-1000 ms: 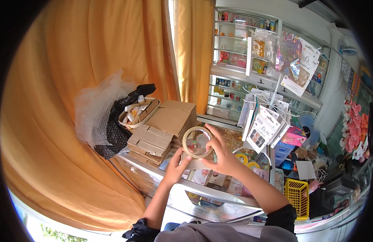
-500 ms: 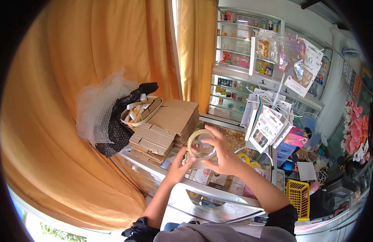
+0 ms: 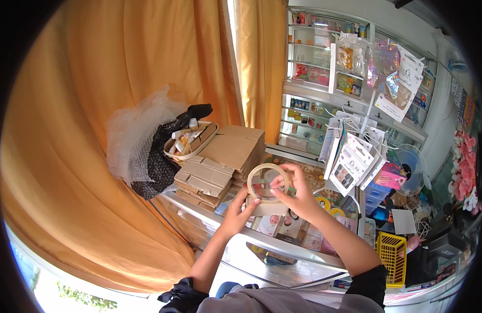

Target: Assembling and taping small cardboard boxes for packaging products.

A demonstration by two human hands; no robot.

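A roll of clear tape (image 3: 267, 166) is held up in front of me over a glass counter, its round opening turned toward me. My left hand (image 3: 236, 213) grips the lower left, thumb near the rim. My right hand (image 3: 298, 197) closes on the right side, with some fingers behind the ring and the thumb at its lower edge. Just under the roll shows a small pale beige box (image 3: 269, 209), partly covered by the hands and tape; I cannot tell which fingers hold it.
Flattened cardboard boxes (image 3: 233, 146) are stacked on the counter at left, beside a basket of bottles (image 3: 184, 154) and bubble wrap (image 3: 142, 135). Packaged goods hang on a white rack (image 3: 363, 130) at right. A yellow basket (image 3: 391, 261) stands nearer. Curtains (image 3: 121, 208) fill the left side.
The view has shifted slightly, moving the scene rightward. My right fingers have shifted around the tape roll, and the beige box under it shows more.
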